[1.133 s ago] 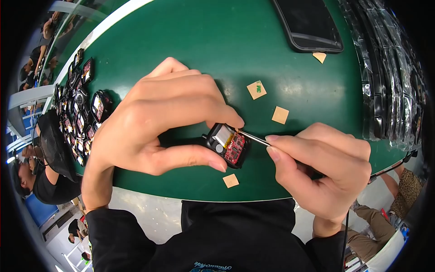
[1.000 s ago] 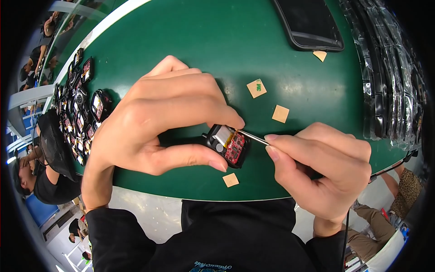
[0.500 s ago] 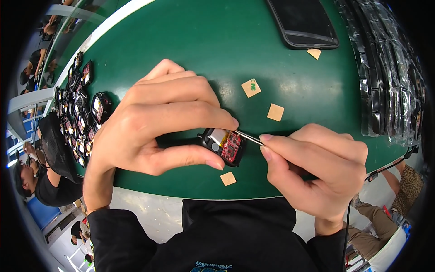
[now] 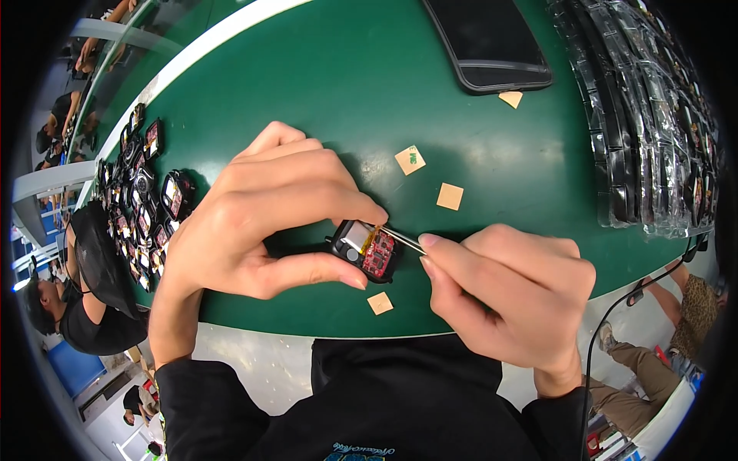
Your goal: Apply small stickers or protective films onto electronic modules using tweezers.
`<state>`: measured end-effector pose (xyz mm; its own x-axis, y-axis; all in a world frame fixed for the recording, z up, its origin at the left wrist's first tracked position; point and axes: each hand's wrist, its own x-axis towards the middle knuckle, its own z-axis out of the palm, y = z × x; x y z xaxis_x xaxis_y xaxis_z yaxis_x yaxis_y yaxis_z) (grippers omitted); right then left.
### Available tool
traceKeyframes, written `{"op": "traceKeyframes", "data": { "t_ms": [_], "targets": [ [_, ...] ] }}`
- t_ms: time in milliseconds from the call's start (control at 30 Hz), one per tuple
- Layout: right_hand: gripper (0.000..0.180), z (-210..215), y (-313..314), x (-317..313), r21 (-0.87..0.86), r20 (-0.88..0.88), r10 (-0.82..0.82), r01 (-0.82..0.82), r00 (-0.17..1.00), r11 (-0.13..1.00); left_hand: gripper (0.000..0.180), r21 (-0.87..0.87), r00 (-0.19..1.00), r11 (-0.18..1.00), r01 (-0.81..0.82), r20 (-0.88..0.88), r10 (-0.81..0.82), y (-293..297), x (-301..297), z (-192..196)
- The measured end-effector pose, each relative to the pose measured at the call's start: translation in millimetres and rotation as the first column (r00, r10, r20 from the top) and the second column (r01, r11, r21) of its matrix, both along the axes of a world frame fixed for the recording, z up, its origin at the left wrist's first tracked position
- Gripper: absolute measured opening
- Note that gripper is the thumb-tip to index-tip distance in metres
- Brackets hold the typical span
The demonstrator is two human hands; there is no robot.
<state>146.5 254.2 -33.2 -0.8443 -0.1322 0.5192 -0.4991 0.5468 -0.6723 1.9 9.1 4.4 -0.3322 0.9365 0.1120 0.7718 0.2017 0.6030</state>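
A green table (image 4: 323,69) curves across the view, its near edge running just under both hands, with the widest bare stretch in the middle beyond the knuckles. A dark flat tray (image 4: 492,38) lies at the far side, and clear plastic trays (image 4: 646,115) line the right rim, holding what seem to be small parts, too blurred to tell. A heap of small dark modules (image 4: 142,200) crowds the left edge. Tan paper squares (image 4: 450,197) lie scattered near the hands.

The left hand (image 4: 261,223) pinches a small electronic module (image 4: 365,250), with a red circuit board showing, between thumb and forefinger just above the table near its front edge. The right hand (image 4: 507,296) is closed on thin metal tweezers (image 4: 403,240), whose tips touch the module's right side.
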Motion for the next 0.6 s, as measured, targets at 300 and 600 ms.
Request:
{"op": "traceKeyframes", "data": {
  "t_ms": [300, 600],
  "targets": [
    [0.023, 0.4, 1.3, -0.4, -0.026, -0.004, 0.009, -0.009, 1.000, 1.000, 0.060, -0.032, 1.000, 0.999, 0.011, 0.006, -0.010, -1.5, -1.3, 2.8],
    [0.020, 10.4, 6.3, -2.8, -0.076, 0.059, -0.144, 0.148, 0.988, 0.986, 0.056, 0.013, 0.999, 0.999, -0.031, 0.024, 0.031, 0.1, 1.7, 3.7]
  ]
}}
